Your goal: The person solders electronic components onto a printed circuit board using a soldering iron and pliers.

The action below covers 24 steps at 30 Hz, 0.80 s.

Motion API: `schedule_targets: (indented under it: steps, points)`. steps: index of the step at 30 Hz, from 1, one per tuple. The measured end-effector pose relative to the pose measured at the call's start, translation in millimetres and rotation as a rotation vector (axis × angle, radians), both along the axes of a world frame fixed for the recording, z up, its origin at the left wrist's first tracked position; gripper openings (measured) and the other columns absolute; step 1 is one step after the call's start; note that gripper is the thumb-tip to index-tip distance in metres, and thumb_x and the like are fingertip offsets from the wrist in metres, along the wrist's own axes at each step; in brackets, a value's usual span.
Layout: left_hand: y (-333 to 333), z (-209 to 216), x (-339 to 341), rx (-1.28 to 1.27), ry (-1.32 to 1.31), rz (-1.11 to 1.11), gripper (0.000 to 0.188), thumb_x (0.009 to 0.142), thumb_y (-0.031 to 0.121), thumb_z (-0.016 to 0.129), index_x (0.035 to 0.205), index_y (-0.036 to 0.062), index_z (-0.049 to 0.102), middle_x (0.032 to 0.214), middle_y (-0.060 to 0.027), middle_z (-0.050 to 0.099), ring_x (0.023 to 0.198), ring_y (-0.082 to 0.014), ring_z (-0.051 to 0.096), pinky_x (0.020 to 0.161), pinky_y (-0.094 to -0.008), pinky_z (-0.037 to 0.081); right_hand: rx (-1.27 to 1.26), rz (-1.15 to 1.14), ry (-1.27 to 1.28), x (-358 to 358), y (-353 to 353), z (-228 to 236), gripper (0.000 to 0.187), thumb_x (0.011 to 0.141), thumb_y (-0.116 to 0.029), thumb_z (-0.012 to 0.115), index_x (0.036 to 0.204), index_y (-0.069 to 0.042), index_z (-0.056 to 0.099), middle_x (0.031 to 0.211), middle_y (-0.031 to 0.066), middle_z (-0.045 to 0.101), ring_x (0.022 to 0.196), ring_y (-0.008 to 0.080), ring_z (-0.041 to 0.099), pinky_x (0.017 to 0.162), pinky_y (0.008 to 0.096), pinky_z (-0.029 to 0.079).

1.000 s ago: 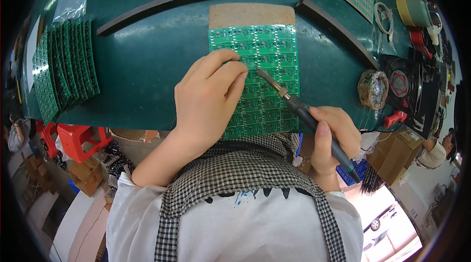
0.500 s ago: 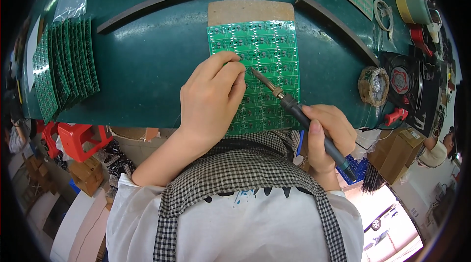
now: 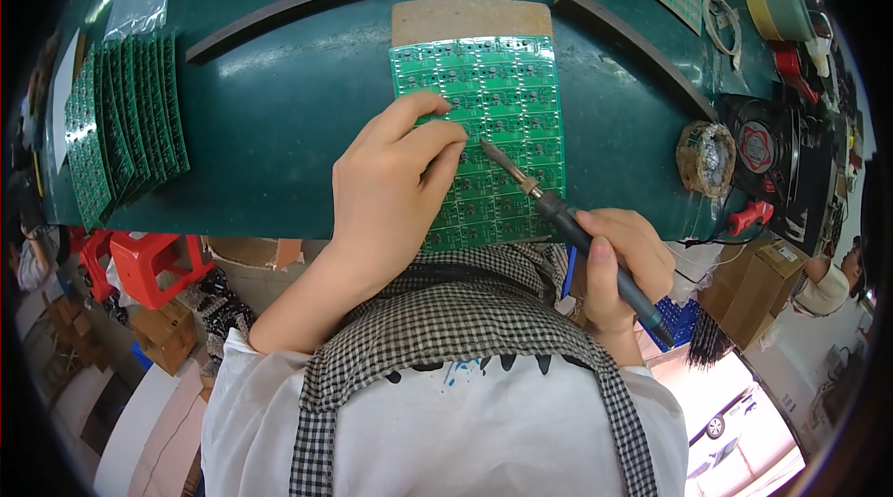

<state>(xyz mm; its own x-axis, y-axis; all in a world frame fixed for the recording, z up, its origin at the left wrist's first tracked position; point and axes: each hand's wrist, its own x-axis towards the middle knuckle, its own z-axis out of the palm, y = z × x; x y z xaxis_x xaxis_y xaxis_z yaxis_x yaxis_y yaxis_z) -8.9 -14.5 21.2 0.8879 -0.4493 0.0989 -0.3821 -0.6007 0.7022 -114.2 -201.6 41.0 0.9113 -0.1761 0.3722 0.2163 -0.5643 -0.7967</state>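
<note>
A green circuit board panel [image 3: 507, 78] with rows of small repeated circuits lies in front of me on a brown board [image 3: 474, 18]. My right hand [image 3: 628, 264] grips a soldering iron [image 3: 567, 218] by its dark handle, the tip slanting up and left to the panel's middle. Whether the tip touches the panel is hard to tell. Close to that tip, my left hand [image 3: 391, 171] hovers over the panel's left part. Its thumb and forefinger are pinched together, and whatever they may hold is too small to make out.
Several populated circuit panels [image 3: 139, 125] stand in a row at the left. Two dark bars [image 3: 307, 11] lie beyond the board on either side. Rightward are a roundish tin-like holder [image 3: 707, 160], a black fan [image 3: 758, 148] and a yellow-green tape roll [image 3: 781, 15].
The iron's tip has shifted slightly down and right along the panel. My left hand has drawn a little to the left, still pinched. The view has moved slightly.
</note>
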Motion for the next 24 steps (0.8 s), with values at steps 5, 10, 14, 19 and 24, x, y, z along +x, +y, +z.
schedule_targets:
  steps: [5,10,14,19,24]
  points:
    - [3,2,-11,-0.048,0.073,-0.029,0.013,0.074,0.003,0.066,0.085,0.0044,0.059,0.100,-0.0085,0.062,0.087,-0.0269,0.062,0.073,-0.0343,0.051,-0.004,-0.011,-0.036,-4,-2,1,0.015,0.072,-0.001,0.060,0.084,0.006,0.065,0.070,0.0164,0.064,0.058,0.0234,0.063,0.051,0.0278,0.050]
    - [1,-9,-15,-0.044,-0.093,-0.036,0.015,0.073,0.003,0.066,0.085,0.0034,0.058,0.101,-0.0090,0.062,0.087,-0.0266,0.062,0.072,-0.0342,0.051,0.020,0.011,-0.038,-4,0,-2,0.015,0.071,-0.001,0.061,0.083,0.006,0.065,0.069,0.0162,0.064,0.056,0.0236,0.062,0.050,0.0277,0.050]
    - [0,-9,-17,-0.025,-0.122,-0.029,0.015,0.074,0.004,0.067,0.087,0.0039,0.059,0.102,-0.0082,0.062,0.087,-0.0258,0.062,0.071,-0.0338,0.051,0.021,0.010,-0.039,-4,2,-5,0.015,0.071,-0.001,0.061,0.083,0.006,0.065,0.069,0.0159,0.064,0.056,0.0237,0.062,0.050,0.0279,0.050]
    - [3,-4,-16,0.007,-0.054,-0.051,0.017,0.073,0.000,0.068,0.089,0.0023,0.063,0.101,-0.0093,0.062,0.089,-0.0257,0.062,0.075,-0.0317,0.049,0.014,0.023,-0.050,-8,3,-5,0.015,0.070,-0.001,0.061,0.083,0.006,0.065,0.069,0.0154,0.064,0.055,0.0236,0.062,0.049,0.0279,0.050]
    - [6,4,-21,-0.025,0.054,-0.054,0.017,0.072,-0.001,0.069,0.087,0.0025,0.061,0.102,-0.0089,0.062,0.088,-0.0257,0.062,0.073,-0.0313,0.049,0.000,0.013,0.040,-21,0,5,0.015,0.072,-0.004,0.060,0.084,0.004,0.065,0.072,0.0156,0.064,0.058,0.0242,0.062,0.051,0.0293,0.050]
